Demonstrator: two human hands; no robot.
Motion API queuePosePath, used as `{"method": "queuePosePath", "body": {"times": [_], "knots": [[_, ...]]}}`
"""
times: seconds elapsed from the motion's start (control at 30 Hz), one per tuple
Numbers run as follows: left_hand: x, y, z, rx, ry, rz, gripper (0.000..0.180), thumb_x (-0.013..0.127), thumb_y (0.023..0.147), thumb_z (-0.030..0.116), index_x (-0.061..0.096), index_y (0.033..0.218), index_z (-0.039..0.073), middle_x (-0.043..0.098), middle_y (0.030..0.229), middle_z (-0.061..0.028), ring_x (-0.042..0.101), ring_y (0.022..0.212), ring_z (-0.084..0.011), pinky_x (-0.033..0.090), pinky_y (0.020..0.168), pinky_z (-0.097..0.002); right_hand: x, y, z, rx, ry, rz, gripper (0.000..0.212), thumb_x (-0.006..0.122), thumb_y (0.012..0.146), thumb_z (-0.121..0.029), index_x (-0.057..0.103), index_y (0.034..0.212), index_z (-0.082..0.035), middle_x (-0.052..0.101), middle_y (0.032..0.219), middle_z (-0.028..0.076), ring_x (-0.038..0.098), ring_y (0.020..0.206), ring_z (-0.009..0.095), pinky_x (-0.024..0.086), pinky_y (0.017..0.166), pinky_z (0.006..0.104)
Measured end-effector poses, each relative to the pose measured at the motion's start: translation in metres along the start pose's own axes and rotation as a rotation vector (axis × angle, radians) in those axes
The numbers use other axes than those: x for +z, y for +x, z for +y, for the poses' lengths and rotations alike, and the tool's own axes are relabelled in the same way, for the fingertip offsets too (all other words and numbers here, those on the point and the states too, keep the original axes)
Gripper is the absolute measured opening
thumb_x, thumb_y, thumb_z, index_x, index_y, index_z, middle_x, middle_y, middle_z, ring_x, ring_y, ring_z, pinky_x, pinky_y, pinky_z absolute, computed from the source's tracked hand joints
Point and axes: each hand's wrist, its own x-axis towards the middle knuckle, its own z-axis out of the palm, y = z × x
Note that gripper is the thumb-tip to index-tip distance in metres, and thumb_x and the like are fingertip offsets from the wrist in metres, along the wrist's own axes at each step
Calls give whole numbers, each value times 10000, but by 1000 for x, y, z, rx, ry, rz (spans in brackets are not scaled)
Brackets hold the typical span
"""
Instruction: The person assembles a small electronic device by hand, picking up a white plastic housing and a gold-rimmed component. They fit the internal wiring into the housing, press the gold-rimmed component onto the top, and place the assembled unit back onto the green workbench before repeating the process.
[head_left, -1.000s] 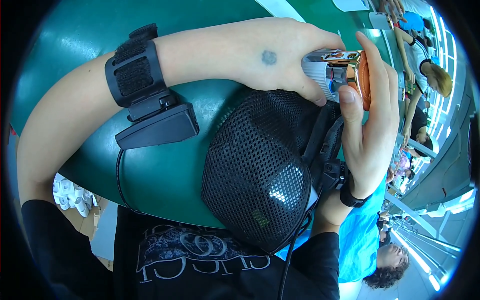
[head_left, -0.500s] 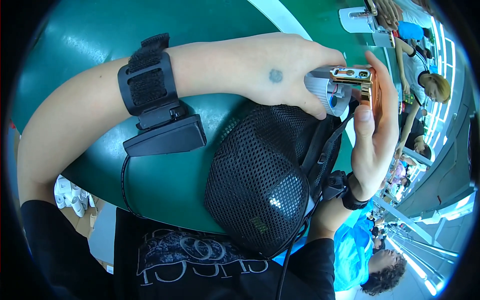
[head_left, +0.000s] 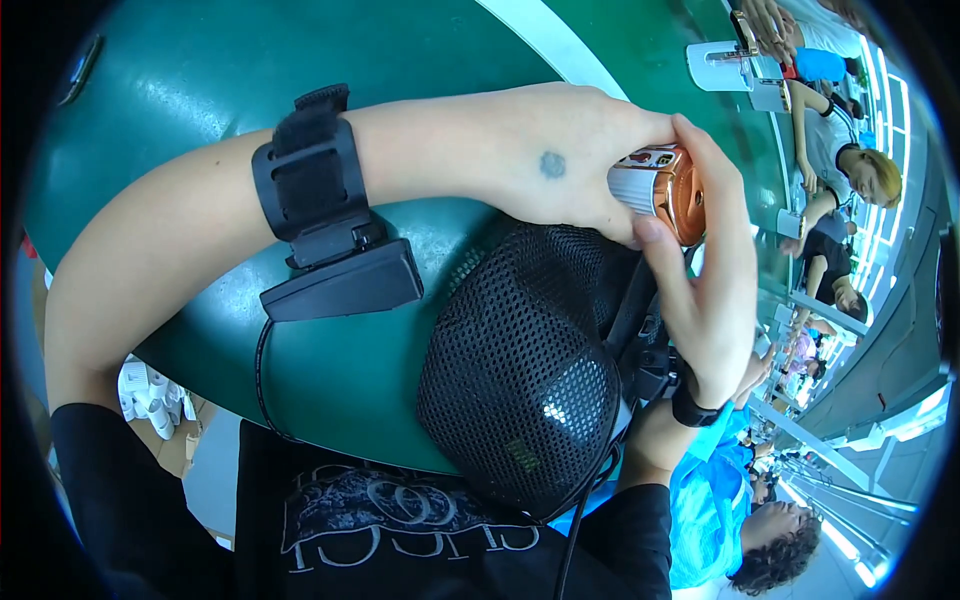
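At the far side of the table my left hand (head_left: 575, 150) is wrapped round the white ribbed housing (head_left: 632, 188) of a small device. A shiny copper-coloured end piece (head_left: 684, 195) sits against the housing's right end. My right hand (head_left: 715, 270) curves over that end piece, fingers on its far edge and thumb at the near side by the seam. Between the hands the two parts touch; whether they are fully seated I cannot tell. My fingers hide the device's far side and underside.
A black mesh bag or cap (head_left: 520, 370) lies just below my hands on the green table (head_left: 200, 90). A dark slim object (head_left: 82, 70) rests at the far left. White parts (head_left: 152, 395) fill a box lower left. Co-workers (head_left: 860, 170) sit along the right, near a white stand (head_left: 718, 68).
The copper end piece, earlier tilted off the housing's open end with wires showing, now lies against it. My right hand has moved left and closed in round it.
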Motion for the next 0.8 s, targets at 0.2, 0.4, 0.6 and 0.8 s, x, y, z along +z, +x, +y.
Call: {"method": "queuePosePath", "body": {"times": [0.2,0.4,0.6,0.8], "knots": [[-23,13,29,-288,-482,-199,504,681,986,335,575,1355,8,664,913,-52,609,676,-112,519,640,-254,5,-1,-10,83,-34,120,857,797,806,-91,362,1542,-25,514,1462,190,571,1301,355,482,1077,398],[-7,15,33,-271,-349,-195,452,606,1033,363,608,1317,12,694,1050,-71,656,704,-123,543,638,-250,0,-3,-15,166,114,136,949,854,735,-111,356,1539,-23,514,1446,184,585,1278,372,518,1033,393],[-9,0,27,-383,-470,-59,481,624,1016,382,613,1289,-13,714,1131,-134,712,719,-162,578,634,-273,8,8,-1,-23,268,53,910,835,771,-148,358,1535,-18,513,1437,190,577,1281,375,527,1015,405],[-40,18,18,-315,-388,341,531,656,1009,319,524,1410,-3,697,1143,-137,716,725,-177,599,670,-300,-8,26,64,341,389,393,894,807,854,-313,345,1543,22,488,1467,234,555,1314,361,516,1023,411]]}}
